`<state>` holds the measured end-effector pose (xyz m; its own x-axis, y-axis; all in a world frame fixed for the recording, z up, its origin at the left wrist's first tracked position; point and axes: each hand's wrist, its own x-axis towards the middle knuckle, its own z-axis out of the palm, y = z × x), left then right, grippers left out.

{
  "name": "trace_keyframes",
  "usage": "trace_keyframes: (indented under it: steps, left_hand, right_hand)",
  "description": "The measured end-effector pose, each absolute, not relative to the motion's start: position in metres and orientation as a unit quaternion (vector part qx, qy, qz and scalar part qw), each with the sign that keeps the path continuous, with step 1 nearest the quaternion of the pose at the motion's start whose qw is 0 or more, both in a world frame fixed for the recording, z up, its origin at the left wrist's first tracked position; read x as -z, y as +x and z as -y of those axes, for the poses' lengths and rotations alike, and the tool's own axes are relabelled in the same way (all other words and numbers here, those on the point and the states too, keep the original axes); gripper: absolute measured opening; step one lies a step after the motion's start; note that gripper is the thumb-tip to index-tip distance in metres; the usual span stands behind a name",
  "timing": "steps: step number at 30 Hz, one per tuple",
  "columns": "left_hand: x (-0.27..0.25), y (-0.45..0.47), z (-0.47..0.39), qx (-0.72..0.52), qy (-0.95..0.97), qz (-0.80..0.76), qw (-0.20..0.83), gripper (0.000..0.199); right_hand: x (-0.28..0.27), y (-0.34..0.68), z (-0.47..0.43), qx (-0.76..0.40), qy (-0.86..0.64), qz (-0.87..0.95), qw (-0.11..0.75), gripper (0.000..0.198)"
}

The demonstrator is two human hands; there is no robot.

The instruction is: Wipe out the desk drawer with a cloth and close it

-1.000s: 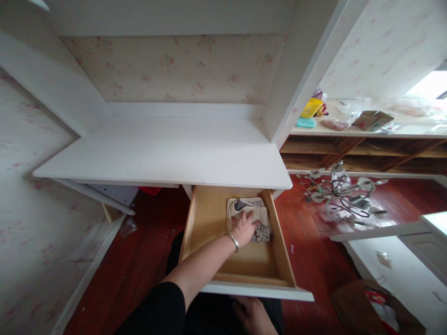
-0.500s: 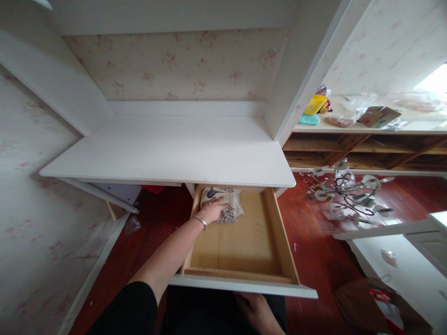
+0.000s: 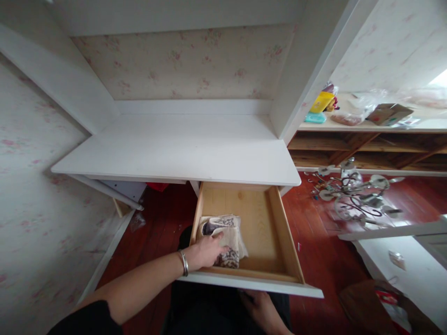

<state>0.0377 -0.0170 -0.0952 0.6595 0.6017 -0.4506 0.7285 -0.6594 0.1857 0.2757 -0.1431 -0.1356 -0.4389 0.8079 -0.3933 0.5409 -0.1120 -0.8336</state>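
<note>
A wooden drawer (image 3: 282,232) with a white front stands pulled out from under a white desk top (image 3: 181,149). A folded beige cloth (image 3: 228,230) with dark patterned patches lies in the drawer's front left corner. My left hand (image 3: 206,251), a metal bangle on its wrist, rests flat on the cloth. My right hand (image 3: 260,309) is below the drawer's white front, close under it; whether it touches the front is hidden.
A fallen chandelier (image 3: 352,193) lies on the red wooden floor to the right. Behind it, a shelf unit (image 3: 366,139) carries a yellow box, a cardboard box and bags. A brown bag (image 3: 377,307) sits at the bottom right. Wallpapered walls close in on the left.
My left hand has slid the cloth from the drawer's right side to the back left, then forward to the front left corner. My right hand stays under the drawer front.
</note>
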Motion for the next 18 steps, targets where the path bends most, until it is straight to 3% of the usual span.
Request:
trace_keyframes:
  steps: [6,11,18]
  left_hand:
    - [0.096,0.060,0.017,0.168,0.909,-0.362,0.120,0.042]
    - [0.109,0.121,0.012,0.102,0.945,-0.306,0.048,0.040]
    - [0.122,0.203,0.004,0.054,0.956,-0.279,0.077,0.034]
  right_hand:
    - [0.138,0.275,0.143,-0.537,-0.523,0.652,0.119,0.043]
    - [0.137,0.275,0.142,-0.535,-0.523,0.653,0.116,0.041]
    - [0.131,0.274,0.140,-0.532,-0.525,0.655,0.113,0.035]
